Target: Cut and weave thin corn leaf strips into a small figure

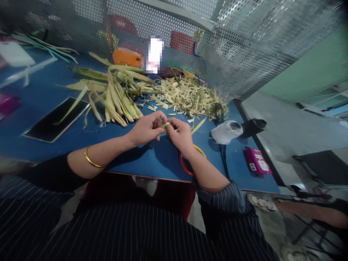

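Note:
Over the blue table, my left hand (149, 127) and my right hand (181, 134) meet with fingers closed on one small pale-green strip of husk (165, 125). Part of the strip is hidden by the fingers. Beyond my left hand lies a bunch of dried corn husks (116, 98), pale green and yellowish. Behind my right hand spreads a heap of short husk scraps (190, 94). A loose husk strip (199, 125) rests just right of my right hand. Scissors with red and yellow handle loops (181, 159) lie partly under my right forearm.
A spool of white thread (227, 132), a black cylinder (254, 127) and a purple packet (257, 161) are on the right. At left lies a dark phone-like slab (57, 119). An orange pouch (127, 58) sits by the perforated metal screen (179, 21). Another person's leg (310, 214) shows lower right.

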### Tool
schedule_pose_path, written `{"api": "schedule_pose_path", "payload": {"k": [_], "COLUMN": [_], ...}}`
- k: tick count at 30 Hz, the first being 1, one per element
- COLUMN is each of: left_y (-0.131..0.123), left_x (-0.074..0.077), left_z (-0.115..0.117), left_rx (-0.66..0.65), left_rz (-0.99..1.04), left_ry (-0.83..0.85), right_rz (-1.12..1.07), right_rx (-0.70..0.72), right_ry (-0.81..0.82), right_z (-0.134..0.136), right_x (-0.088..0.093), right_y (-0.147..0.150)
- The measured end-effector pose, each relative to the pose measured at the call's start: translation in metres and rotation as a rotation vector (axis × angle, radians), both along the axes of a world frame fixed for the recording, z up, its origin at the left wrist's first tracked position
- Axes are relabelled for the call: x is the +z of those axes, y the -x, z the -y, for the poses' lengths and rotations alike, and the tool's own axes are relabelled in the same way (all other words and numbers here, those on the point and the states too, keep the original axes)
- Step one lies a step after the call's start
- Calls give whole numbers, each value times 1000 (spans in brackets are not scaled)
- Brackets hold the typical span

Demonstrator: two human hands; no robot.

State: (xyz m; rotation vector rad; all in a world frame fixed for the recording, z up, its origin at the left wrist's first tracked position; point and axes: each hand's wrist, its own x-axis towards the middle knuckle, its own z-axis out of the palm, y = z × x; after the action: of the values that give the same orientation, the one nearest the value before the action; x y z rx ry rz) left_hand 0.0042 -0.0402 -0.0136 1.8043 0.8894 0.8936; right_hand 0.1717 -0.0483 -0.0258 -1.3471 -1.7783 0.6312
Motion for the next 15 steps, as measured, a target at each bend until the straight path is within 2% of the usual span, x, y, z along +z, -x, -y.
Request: {"api": "schedule_pose_path", "payload": {"k": [3,6,15], "left_y": [0,0,2], "left_x": [-1,-2,-3], "left_z": [0,-2,-6], "left_rx": [7,4,-69], "left_rz": [-3,21,139], "left_ry": [39,90,151], "right_rz": [-192,-352,-468], "right_rx": [140,208,290], "right_ry": [185,320,362], "right_z": [-5,-8,-8], "right_x": [3,7,14], "right_y": [-3,-6,-10]}}
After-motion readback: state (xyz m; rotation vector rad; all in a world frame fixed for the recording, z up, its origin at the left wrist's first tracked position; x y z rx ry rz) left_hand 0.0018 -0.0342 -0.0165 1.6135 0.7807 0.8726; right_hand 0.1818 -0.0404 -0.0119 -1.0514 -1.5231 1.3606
